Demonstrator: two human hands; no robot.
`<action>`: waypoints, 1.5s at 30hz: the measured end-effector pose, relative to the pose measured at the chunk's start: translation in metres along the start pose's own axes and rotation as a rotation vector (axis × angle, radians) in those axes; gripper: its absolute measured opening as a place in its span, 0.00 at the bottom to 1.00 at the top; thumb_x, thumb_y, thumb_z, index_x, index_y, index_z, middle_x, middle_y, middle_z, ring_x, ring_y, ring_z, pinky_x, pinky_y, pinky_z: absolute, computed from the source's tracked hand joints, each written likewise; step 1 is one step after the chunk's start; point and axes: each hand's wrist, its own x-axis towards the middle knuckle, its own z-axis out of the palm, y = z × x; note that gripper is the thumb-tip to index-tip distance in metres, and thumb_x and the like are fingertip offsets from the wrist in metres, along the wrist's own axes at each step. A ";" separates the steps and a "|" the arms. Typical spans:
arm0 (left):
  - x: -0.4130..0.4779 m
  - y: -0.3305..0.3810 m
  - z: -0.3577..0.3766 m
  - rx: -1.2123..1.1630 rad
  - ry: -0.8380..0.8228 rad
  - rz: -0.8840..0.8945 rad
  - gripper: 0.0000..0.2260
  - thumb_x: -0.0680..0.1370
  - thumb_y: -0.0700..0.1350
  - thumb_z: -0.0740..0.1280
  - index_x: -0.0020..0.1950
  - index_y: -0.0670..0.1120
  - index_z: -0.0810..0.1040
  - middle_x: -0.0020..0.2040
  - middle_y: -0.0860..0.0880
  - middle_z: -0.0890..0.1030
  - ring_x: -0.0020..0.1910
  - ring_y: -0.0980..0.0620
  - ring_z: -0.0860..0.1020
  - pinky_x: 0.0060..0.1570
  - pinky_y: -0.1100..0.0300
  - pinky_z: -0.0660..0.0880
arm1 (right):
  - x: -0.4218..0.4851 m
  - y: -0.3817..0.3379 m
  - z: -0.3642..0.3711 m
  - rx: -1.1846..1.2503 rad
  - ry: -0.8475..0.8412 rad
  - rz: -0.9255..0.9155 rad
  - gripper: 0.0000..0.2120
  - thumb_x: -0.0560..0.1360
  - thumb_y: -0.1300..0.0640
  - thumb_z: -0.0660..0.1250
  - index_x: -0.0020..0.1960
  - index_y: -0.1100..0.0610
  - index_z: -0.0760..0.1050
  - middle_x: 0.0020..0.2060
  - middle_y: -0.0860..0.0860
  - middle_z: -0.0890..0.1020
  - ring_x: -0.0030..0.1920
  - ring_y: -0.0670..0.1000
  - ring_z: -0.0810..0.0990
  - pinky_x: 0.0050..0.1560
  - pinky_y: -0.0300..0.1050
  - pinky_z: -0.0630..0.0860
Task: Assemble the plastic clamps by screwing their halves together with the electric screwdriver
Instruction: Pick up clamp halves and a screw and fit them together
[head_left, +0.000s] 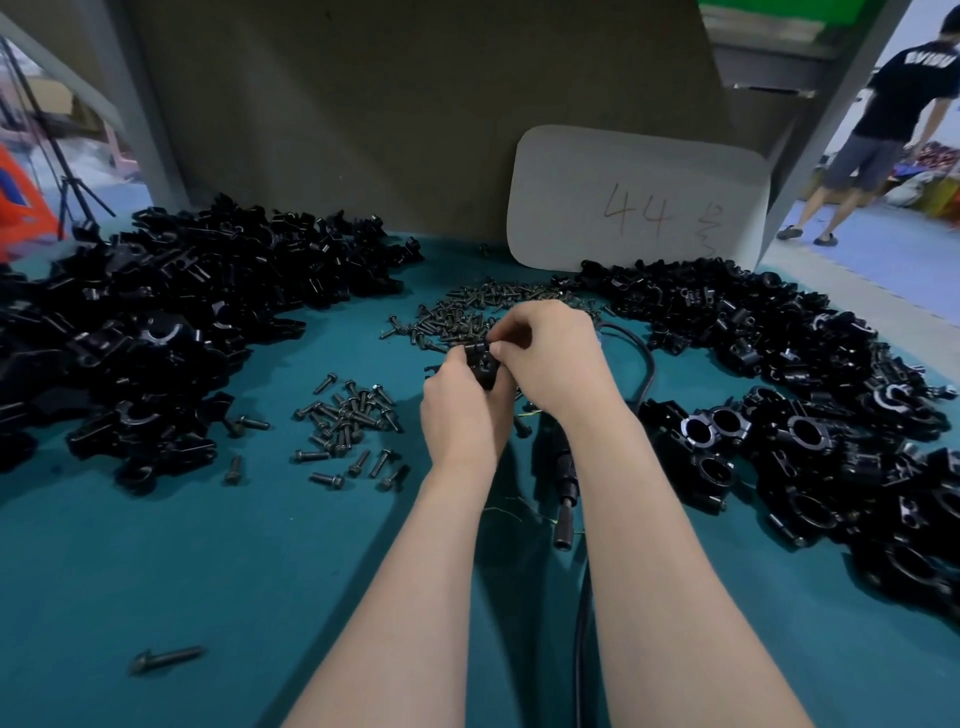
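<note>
Both bare forearms reach forward side by side, wrists close. The left hand (457, 410) and right hand (550, 353) meet, fingers (506, 332) curled inward, pinching together.

The clamp (480, 364) is mostly covered by the left hand (460, 410) and the right hand (553, 364). The electric screwdriver (563, 493) lies partly hidden under the right forearm. The left pile of parts (156, 322) is cut by the picture's edge.

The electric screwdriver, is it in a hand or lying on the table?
Lying down: the electric screwdriver rests on the green table between the forearms; both hands hold a clamp.
</note>
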 end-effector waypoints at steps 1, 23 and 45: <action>0.000 0.000 0.000 -0.008 -0.003 -0.015 0.11 0.78 0.51 0.62 0.49 0.43 0.74 0.37 0.49 0.75 0.39 0.43 0.75 0.36 0.56 0.68 | 0.000 -0.001 0.001 0.001 -0.001 -0.007 0.06 0.76 0.60 0.67 0.49 0.52 0.81 0.44 0.47 0.78 0.42 0.45 0.74 0.36 0.31 0.67; 0.002 -0.001 0.000 0.011 0.023 -0.051 0.14 0.78 0.53 0.64 0.52 0.43 0.75 0.40 0.49 0.78 0.44 0.44 0.78 0.39 0.56 0.70 | 0.001 0.003 0.010 0.053 -0.008 0.094 0.11 0.79 0.49 0.62 0.47 0.56 0.76 0.35 0.47 0.76 0.39 0.47 0.74 0.36 0.38 0.68; 0.003 -0.002 -0.002 -0.028 0.037 -0.016 0.10 0.79 0.50 0.63 0.49 0.44 0.74 0.38 0.50 0.77 0.40 0.47 0.76 0.31 0.59 0.67 | -0.002 0.003 0.026 0.071 0.023 0.063 0.14 0.82 0.49 0.56 0.54 0.59 0.72 0.46 0.54 0.78 0.47 0.53 0.75 0.46 0.46 0.69</action>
